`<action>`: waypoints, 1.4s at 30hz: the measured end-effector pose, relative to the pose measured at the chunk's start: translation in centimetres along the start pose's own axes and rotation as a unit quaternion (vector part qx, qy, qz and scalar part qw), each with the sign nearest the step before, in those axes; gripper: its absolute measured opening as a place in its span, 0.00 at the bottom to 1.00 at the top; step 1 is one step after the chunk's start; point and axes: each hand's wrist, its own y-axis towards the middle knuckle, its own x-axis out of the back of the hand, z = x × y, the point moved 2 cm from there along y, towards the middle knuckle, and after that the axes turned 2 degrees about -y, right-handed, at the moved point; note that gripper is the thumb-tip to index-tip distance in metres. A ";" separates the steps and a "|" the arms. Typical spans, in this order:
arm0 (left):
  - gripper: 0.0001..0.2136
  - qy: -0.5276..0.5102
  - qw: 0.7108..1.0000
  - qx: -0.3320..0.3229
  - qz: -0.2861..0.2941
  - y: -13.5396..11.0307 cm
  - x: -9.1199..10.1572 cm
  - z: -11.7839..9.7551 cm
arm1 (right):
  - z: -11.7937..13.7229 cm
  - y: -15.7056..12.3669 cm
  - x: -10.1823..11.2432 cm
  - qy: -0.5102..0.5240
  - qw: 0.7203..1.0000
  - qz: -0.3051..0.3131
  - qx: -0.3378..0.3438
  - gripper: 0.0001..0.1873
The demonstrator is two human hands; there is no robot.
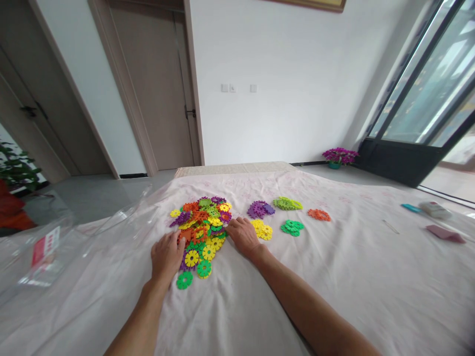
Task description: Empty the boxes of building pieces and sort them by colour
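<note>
A heap of snowflake building discs in yellow, green, orange and purple lies on the cloth. My left hand rests at the heap's left edge, its fingers loosely spread against orange and purple discs. On the heap's right edge is my right hand, fingers bent and close together; what is under the fingertips is hidden. Beside it to the right are separate groups: purple discs, yellow discs, light green discs, green discs and orange discs.
A pale floral cloth with wrinkles covers the surface. At the left lies a clear plastic bag with a red and white label. A blue item, a white packet and a pink cloth piece lie far right.
</note>
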 end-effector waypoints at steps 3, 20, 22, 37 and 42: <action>0.20 0.001 1.000 0.000 0.002 0.0 0.1 -0.1 | -0.1 -0.1 0.0 0.000 1.000 -0.004 0.003 0.12; 0.20 0.011 1.000 -0.004 0.000 -0.1 0.1 0.0 | -11.7 -4.9 3.6 0.104 0.914 -0.104 -0.378 0.14; 0.19 0.013 1.000 -0.004 -0.003 -0.1 0.1 0.0 | -14.2 -6.4 3.9 0.089 0.879 -0.037 -0.467 0.15; 0.19 -0.007 1.000 0.000 -0.008 -0.1 0.0 0.2 | -11.9 -5.1 5.9 0.063 0.922 -0.010 -0.382 0.12; 0.19 -0.021 1.000 -0.001 -0.004 -0.1 0.0 0.3 | -2.4 -1.7 5.5 0.195 0.970 0.029 -0.142 0.06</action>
